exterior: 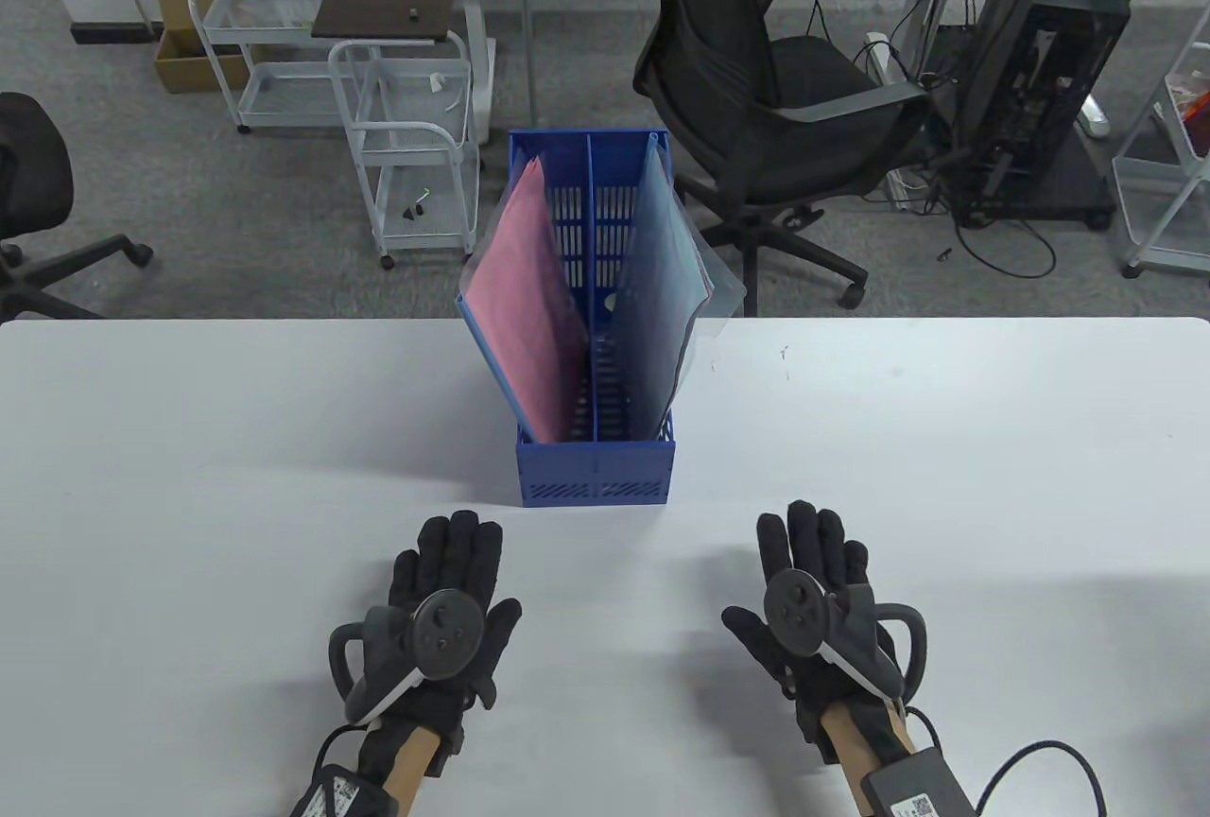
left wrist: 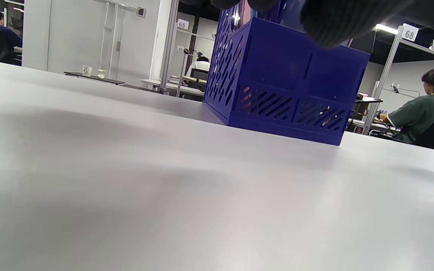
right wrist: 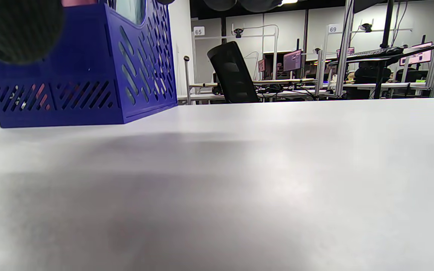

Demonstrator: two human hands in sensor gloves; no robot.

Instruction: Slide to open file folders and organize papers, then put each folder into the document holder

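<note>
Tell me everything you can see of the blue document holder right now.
The blue document holder is a plastic-looking box with slotted walls and a middle divider making two compartments. It stands upright on the white table, centred, beyond both hands and touched by neither. A pink folder leans left in the left compartment; a translucent bluish folder leans right in the right one. Both rise above its rim.

Table view looks down from above, wrist views skim low, all sharing the document holder (exterior: 596, 467).
</note>
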